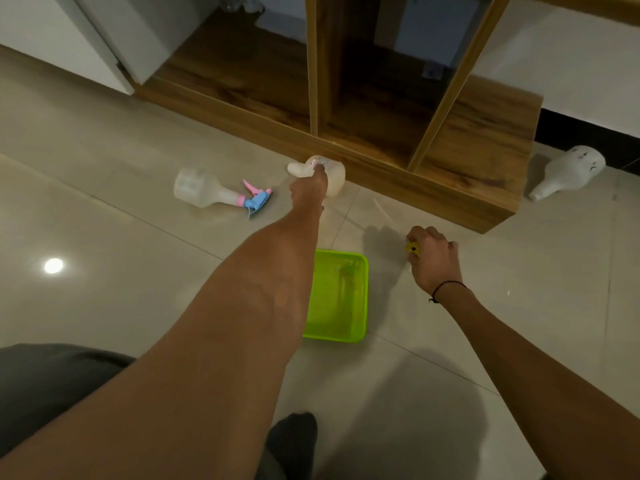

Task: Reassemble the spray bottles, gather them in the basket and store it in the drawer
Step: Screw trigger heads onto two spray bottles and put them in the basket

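A dark sock (294, 441) and grey trouser leg (52, 382) sit at the bottom edge, on the pale tiled floor (450, 393). Just beyond, a lime-green basket (360, 306) rests on the floor between the two forearms; its inside looks blurred, and whether anything lies in it cannot be told.

To the right of the basket, the right hand (434, 261), a black band at its wrist, hangs low over the floor with its fingers (420, 235) curled shut around a small yellow piece (412, 249); only a bit of it shows.

Farther out, the left hand (310, 188) stretches forward to a capless bottle (332, 171) lying on its side against the base of the wooden cabinet (467, 188). The fingers touch it, but whether they are spread or closed on it cannot be told.

Left of that, a clear bottle (201, 190) lies on the floor with its pink-and-blue sprayer (256, 199) attached. Far right, beside the cabinet's end, a white bottle (568, 171) lies capless near the wall.
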A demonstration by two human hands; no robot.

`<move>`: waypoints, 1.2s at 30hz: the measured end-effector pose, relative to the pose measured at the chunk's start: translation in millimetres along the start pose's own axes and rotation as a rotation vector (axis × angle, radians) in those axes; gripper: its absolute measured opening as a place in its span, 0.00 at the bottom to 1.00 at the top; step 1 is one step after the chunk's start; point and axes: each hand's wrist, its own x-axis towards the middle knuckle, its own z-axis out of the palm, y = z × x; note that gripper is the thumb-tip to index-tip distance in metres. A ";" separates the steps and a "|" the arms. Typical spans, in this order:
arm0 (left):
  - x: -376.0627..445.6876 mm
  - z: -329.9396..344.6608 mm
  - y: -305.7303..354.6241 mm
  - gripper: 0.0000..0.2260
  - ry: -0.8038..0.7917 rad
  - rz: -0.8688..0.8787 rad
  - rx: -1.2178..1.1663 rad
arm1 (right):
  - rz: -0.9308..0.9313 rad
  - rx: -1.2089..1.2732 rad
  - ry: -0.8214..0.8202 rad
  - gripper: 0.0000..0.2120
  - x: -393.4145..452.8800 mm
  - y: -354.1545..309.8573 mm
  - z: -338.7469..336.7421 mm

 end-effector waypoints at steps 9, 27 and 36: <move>20.2 4.3 10.6 0.38 -0.137 -0.158 -0.360 | -0.014 -0.020 0.027 0.12 -0.3 4.2 -14.8; 1.7 -78.7 -26.3 0.43 -0.081 0.732 0.952 | -0.032 -0.003 0.153 0.28 -1.9 -20.1 -31.1; -33.0 -133.6 -51.4 0.42 -0.042 0.941 1.039 | -0.076 -0.142 0.177 0.36 -1.3 -56.5 -39.4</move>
